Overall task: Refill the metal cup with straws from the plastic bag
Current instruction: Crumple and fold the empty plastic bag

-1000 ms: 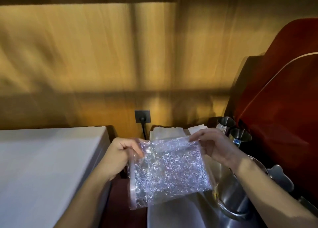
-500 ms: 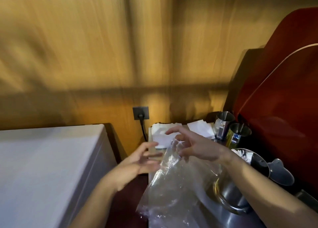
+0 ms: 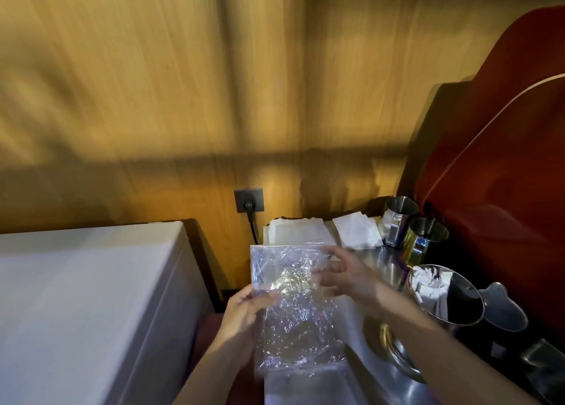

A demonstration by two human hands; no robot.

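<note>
White box [image 3: 76, 297] fills lower left of frame, top bare, its right edge close by the left forearm. Outlet [image 3: 248, 200] on the wood wall at centre, cord dropping behind the counter. Left hand [image 3: 244, 313] pinches the bag's left edge, low centre. Bag [image 3: 293, 300] is clear and crinkled, held up flat between both hands above the steel counter [image 3: 305, 386]; no straws visible inside, looks empty or nearly so. Right hand [image 3: 345, 276] fingers curl on the bag's right side near the top; exact grip blurred, seems to be holding it. Napkins [image 3: 356, 232] behind, upper centre-right. Two small metal cups [image 3: 397, 218] stand near the red machine [image 3: 504, 160]. Large cup [image 3: 443, 294] at right, just beside the right forearm, holds white wrapped items, likely straws. Judgement: refill looks mostly done, bag disposal left. Room: open to the left, crowded at right.
</note>
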